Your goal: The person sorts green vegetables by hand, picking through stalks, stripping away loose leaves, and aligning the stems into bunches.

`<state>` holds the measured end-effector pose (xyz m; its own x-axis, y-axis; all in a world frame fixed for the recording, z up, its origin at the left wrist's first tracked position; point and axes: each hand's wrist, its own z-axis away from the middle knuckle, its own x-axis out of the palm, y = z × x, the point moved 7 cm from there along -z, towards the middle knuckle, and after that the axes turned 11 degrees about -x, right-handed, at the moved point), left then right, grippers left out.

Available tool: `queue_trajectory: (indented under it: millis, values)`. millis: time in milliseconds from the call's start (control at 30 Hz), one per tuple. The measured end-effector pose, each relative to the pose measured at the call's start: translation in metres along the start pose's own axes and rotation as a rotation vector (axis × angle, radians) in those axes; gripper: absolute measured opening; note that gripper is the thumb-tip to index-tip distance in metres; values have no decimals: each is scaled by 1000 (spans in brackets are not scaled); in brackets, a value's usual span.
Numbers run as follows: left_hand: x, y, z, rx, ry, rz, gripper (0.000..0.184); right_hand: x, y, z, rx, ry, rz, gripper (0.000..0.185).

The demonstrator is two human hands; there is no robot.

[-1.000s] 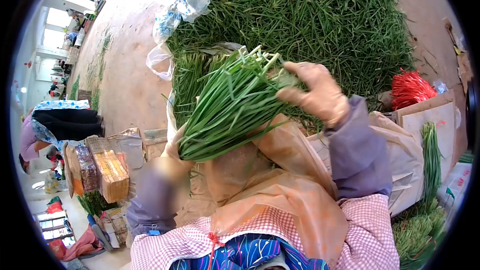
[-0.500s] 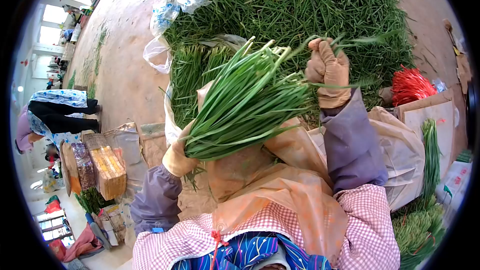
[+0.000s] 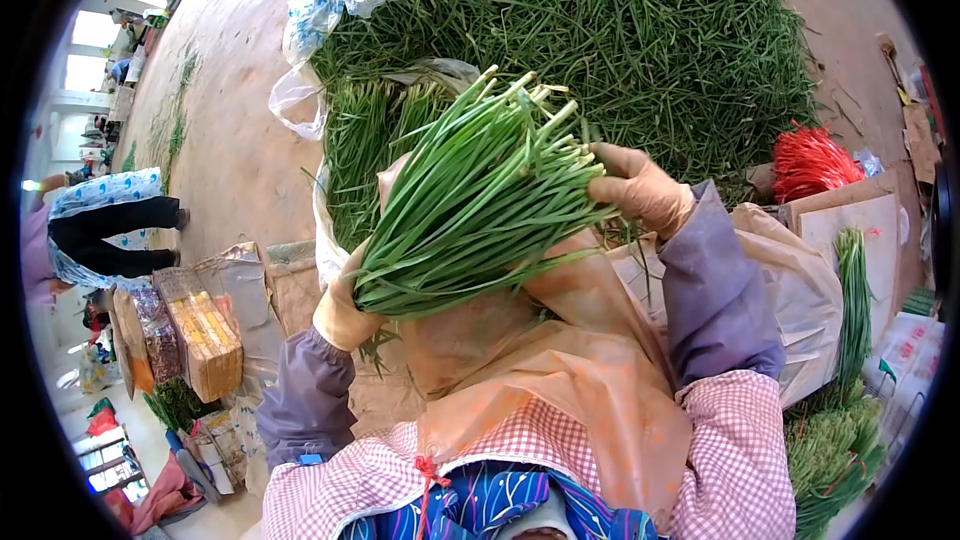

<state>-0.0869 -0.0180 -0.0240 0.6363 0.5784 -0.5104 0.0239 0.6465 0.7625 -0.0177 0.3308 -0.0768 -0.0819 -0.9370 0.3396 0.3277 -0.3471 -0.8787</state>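
A thick bunch of green chives (image 3: 470,210) lies slanted across the view, its pale cut ends towards the upper right. My left hand (image 3: 345,305), in a tan glove, is wrapped round the leafy lower-left end of the bunch; its fingers are mostly hidden under the leaves. At the right edge of the bunch my gloved right hand (image 3: 640,185) pinches stems near their pale ends between thumb and fingers. Below the bunch, a tan plastic apron (image 3: 560,380) covers my lap.
A big heap of loose chives (image 3: 620,40) spreads ahead, with straighter chives (image 3: 370,140) at its left. Red ties (image 3: 815,165) lie at right, above a tied bunch (image 3: 853,300) on a board. At left are cardboard boxes (image 3: 205,340) and a bending person (image 3: 110,230).
My right hand has come down and left from above the heap, where it held a few loose strands, to the bunch's right edge. My left hand keeps its hold.
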Motion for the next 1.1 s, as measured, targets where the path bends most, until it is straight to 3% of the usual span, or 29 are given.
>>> queue_trajectory:
  millis: [33,67,133,200,267,333,400,467,533,633,667,733,800,867,933,967,1000,1067,1100]
  values:
    - [0,5,1,50,9,-7,69,-9,-4,-1,2,44,82,47]
    - [0,5,2,51,8,-28,69,-34,-4,-6,-201,97,-10,33]
    - [0,2,4,49,11,-65,68,-80,-10,3,-409,302,-365,25]
    - [2,6,3,33,-5,-33,70,-93,-29,21,-505,515,-90,18]
    - [4,6,0,-9,-39,13,70,-69,-35,27,-503,400,51,31]
    - [6,8,-3,-11,-62,-9,68,6,-82,49,-890,367,754,56]
    - [8,9,-3,10,-81,3,67,60,-97,53,-953,89,1163,82]
    - [9,10,-3,-11,-85,21,70,102,-70,44,-919,-27,1375,83]
    - [9,12,-1,0,-73,27,73,120,-56,38,-1176,18,1310,44]
    - [7,4,4,52,-44,-63,79,110,-70,31,-1333,142,926,29]
    - [7,0,6,71,-35,-110,81,102,-69,30,-1331,218,835,14]
    - [6,4,6,99,-28,-42,79,69,-56,21,-880,328,62,5]
    - [6,9,7,106,-29,-15,78,25,-65,26,-776,564,-144,12]
    - [7,2,6,75,-51,7,78,-30,-68,27,-729,461,-256,14]
    - [8,0,6,24,-60,29,79,-102,-62,38,-610,739,377,15]
    - [8,0,6,30,-52,27,78,-118,-57,44,-529,772,844,27]
    - [9,0,5,36,-45,25,78,-100,-62,56,-434,779,1121,49]
    - [11,3,5,33,-38,14,77,-9,-93,69,-969,519,1320,66]
    - [12,9,5,24,-37,3,76,30,-99,69,-1019,329,1210,68]
